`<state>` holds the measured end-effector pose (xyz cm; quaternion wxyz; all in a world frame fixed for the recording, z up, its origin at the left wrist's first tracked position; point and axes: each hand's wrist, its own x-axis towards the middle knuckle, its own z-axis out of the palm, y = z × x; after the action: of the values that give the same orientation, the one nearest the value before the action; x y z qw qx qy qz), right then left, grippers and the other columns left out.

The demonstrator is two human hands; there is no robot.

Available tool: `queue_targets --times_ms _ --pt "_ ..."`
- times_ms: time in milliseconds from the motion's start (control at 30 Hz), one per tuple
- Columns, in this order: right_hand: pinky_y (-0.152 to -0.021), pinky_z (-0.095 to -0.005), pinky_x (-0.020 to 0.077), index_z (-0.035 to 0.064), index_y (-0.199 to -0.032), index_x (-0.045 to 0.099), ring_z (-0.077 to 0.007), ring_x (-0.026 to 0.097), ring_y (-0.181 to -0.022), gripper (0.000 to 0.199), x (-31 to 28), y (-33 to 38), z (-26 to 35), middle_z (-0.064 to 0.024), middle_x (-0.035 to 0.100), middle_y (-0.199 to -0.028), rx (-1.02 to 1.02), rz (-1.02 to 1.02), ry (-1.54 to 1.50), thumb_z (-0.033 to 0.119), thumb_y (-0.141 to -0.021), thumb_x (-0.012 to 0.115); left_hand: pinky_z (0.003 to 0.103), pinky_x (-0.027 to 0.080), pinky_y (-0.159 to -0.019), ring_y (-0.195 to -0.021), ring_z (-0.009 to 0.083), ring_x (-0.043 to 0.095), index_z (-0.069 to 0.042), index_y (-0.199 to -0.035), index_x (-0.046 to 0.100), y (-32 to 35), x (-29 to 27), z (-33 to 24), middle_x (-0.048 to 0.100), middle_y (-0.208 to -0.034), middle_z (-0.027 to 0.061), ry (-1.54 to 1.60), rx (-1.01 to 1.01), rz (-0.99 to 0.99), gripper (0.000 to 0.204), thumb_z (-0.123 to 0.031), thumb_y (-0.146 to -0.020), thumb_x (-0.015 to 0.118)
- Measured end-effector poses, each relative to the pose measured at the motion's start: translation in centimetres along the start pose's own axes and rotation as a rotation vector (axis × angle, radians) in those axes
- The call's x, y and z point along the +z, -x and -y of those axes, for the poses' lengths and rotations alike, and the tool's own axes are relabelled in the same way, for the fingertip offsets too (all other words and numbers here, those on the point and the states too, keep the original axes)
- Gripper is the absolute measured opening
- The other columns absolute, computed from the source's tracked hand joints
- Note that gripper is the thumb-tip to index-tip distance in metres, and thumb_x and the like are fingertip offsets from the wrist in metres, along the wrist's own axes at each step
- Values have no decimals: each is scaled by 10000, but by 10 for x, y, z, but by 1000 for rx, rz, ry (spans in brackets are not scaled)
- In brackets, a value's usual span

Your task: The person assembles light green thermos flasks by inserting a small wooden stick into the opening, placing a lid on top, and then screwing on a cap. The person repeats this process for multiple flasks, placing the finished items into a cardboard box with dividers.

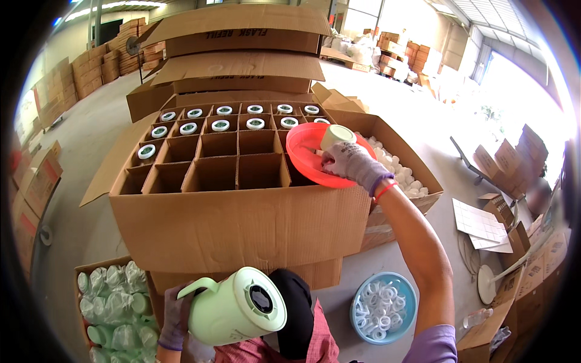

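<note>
My left hand (174, 317), in a purple-grey glove, grips the handle of a pale green flask jug (236, 308) held on its side near my lap, its open black mouth facing the camera. My right hand (351, 163), in a grey glove, reaches forward over a red plastic basin (305, 145) resting on the corner of a big divided carton (242, 224). That hand holds a pale green lid (337, 135) above the basin. Several far cells of the carton hold flasks with white tops (220, 125); the near cells are empty.
A box of plastic-wrapped green jugs (112, 308) sits at lower left. A blue bowl of white rings (382, 307) lies on the floor at lower right. A carton of white parts (402, 172) stands behind the basin. More cartons are stacked beyond and along the walls.
</note>
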<state>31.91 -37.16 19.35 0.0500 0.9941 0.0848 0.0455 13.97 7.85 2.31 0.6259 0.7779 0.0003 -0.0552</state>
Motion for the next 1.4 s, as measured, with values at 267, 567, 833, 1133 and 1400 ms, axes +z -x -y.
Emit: queue_targets --times_ms 267,567,833,1133,1400 --pt "-756 -297 465 99 -1082 650 -167 565 -811 300 4 -4 -25 -16 610 -861 -137 340 -577 209 -803 631 271 534 -689 -747 128 669 47 -985 722 3 10 -3 735 -870 87 -140 256 -35 261 -187 -947 614" --pt "-681 -227 487 -45 -1174 583 -87 523 -672 369 -42 45 40 -1 537 -765 5 -500 -1633 128 -848 601 286 542 -683 -734 154 681 14 -932 718 2 -2 9 724 -844 86 -60 245 -14 238 -164 -964 562" --pt "-964 -409 483 95 -1149 618 -315 567 -1092 391 29 160 151 -111 568 -1199 -903 -220 -622 93 -769 709 272 520 -732 -775 100 643 12 -948 699 -1 7 -25 695 -827 58 174 -16 100 314 -241 -1005 521" --pt "-1013 -495 478 119 -1032 626 -282 553 -1136 205 40 160 160 -78 576 -1175 -1154 -378 -414 156 -834 665 313 533 -758 -823 219 688 -49 -1004 701 -2 3 -34 716 -929 95 -569 677 117 198 -186 -891 614" --pt "-943 -463 511 118 -1020 613 -251 591 -1021 222 54 167 158 -70 594 -1073 -1105 -334 -441 152 -811 679 328 527 -756 -807 260 684 -70 -1013 700 -21 6 -24 711 -905 85 -617 782 225 208 -195 -863 629"
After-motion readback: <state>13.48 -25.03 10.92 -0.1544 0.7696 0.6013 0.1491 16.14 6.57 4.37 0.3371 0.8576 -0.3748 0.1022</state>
